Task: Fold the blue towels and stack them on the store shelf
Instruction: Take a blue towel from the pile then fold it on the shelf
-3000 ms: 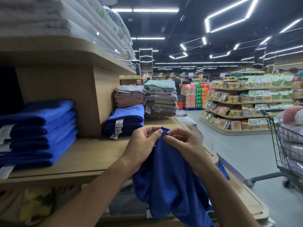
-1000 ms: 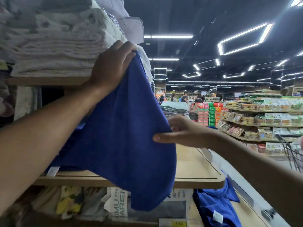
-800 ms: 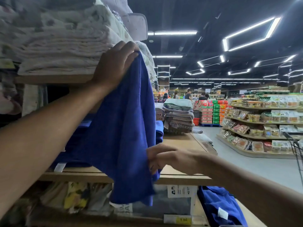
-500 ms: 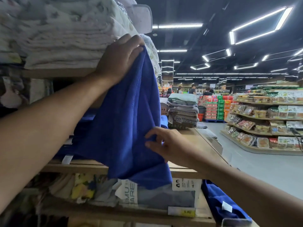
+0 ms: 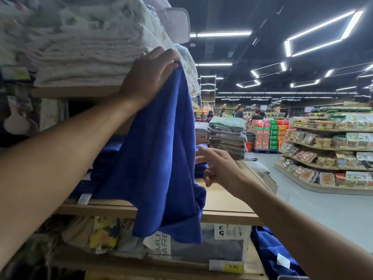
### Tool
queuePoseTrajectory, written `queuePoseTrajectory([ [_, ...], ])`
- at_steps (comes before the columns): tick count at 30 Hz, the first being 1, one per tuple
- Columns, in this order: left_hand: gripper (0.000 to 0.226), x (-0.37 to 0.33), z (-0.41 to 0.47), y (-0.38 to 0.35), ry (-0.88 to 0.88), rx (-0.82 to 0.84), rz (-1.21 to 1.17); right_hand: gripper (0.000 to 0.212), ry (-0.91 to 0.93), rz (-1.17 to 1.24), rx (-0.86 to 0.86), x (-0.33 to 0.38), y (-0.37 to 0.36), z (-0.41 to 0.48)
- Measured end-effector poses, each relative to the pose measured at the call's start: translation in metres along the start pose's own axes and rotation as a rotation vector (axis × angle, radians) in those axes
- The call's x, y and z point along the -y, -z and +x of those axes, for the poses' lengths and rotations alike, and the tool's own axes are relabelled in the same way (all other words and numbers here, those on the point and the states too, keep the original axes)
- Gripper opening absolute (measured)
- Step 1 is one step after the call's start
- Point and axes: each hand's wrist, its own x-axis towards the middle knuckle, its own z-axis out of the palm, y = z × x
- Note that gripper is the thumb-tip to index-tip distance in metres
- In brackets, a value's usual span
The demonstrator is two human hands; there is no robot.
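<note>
The left hand (image 5: 148,77) pinches the top corner of the blue towel (image 5: 161,158) in curled fingers, upper middle of the frame. From there the soft, plush cloth hangs long and limp, its hem draping past the wooden shelf (image 5: 226,207) edge. The right hand (image 5: 219,170), loosely spread and holding nothing, sits just right of the hanging side edge, best placed to catch it. Behind it lie folded blue towels (image 5: 105,156).

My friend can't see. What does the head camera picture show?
A left hand holds a blue towel up by its top, in front of a wooden shelf. The open right hand is beside the towel's hanging edge.
</note>
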Motion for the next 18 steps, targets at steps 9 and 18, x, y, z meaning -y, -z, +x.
queuePoseTrajectory([
  [9,0.028,-0.001,-0.001,0.000,-0.012,0.009,0.033,0.013,-0.016,-0.067,-0.080,0.009,0.003,0.007],
  [18,0.028,-0.003,-0.001,-0.003,-0.026,0.019,0.096,0.036,0.093,-0.684,-0.309,0.014,0.032,0.016],
])
